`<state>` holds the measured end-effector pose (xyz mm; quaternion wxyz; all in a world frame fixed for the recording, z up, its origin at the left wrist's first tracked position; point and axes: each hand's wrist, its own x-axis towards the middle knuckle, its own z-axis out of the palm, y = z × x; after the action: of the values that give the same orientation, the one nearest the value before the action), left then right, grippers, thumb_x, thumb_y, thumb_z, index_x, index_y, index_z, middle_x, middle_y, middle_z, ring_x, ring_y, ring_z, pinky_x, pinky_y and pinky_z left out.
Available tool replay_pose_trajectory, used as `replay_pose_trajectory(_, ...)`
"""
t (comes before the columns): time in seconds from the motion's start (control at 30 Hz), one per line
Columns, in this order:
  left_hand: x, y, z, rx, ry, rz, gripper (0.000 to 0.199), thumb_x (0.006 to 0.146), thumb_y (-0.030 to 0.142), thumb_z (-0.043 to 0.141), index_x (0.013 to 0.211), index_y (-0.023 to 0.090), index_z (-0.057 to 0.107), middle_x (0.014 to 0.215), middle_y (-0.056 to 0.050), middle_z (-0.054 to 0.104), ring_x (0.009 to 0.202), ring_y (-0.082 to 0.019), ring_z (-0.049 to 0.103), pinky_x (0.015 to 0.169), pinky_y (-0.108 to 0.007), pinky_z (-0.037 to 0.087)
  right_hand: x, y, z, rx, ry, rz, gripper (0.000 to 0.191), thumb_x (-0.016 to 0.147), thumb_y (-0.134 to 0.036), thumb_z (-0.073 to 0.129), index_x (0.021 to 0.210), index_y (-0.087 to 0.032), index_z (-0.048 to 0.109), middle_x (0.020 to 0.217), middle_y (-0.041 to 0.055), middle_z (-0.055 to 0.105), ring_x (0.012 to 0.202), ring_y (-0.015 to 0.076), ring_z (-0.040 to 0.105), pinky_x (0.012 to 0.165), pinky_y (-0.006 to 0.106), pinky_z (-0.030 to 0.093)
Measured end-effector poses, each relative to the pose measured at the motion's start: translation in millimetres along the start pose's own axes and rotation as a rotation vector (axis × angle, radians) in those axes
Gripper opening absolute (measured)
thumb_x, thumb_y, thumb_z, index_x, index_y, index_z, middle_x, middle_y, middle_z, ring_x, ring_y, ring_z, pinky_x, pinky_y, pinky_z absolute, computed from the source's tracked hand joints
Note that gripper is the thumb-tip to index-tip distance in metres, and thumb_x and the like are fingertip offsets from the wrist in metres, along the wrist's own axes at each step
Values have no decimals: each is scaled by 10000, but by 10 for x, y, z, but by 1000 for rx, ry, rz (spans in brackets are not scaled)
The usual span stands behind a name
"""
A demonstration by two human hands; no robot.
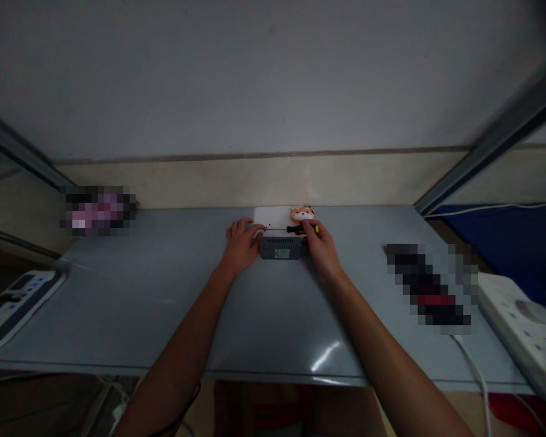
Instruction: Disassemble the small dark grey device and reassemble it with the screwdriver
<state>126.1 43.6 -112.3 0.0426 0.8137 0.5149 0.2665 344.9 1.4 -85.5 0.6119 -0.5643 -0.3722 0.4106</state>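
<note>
A grey box-shaped device [281,249] with a row of slots along its upper part and a pale label stands on the table between my hands. My right hand [321,246] grips a screwdriver [295,229] with a black and yellow handle, its thin shaft pointing left, level above the device. At the device's left end is my left hand [242,246], thumb and forefinger drawn together by the screwdriver's tip; anything small between them is too tiny to see. Behind the device lies a white sheet [264,215] with several small dark specks, perhaps screws.
An orange and white animal-face item [303,214] sits on the sheet's right part. Power strips stand at the table's left [25,306] and right [521,321] ends. A white cable [475,361] hangs over the front edge. Blurred items lie left and right; a wall rises behind.
</note>
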Motion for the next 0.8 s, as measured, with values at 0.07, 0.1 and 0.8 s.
replay_pose_trajectory(0.07,-2,2,1,-5,14,7,292,1034,298,544,1265,294,722,1350,-118,568,1262,-309,483,1088,-505,398,8,10,-3,-11,-5,-9,441,802,-616,709,1008,-227,747,798,-11,689,626,118,512,587,230,385)
replay_pose_trajectory(0.1,-3,5,-2,-8,19,15,291,1033,289,544,1259,293,726,1346,-119,571,1261,-309,484,1086,-504,399,10,16,-4,-17,-7,-11,442,804,-617,708,1009,-228,748,813,-7,696,631,119,517,590,230,387)
replay_pose_trajectory(0.8,-8,23,-19,-34,84,6,295,1007,185,541,1214,255,738,1282,-117,597,1216,-305,501,1070,-505,426,44,76,-21,-76,-23,-26,385,861,-569,664,1050,-249,763,1055,64,778,954,232,674,836,339,473)
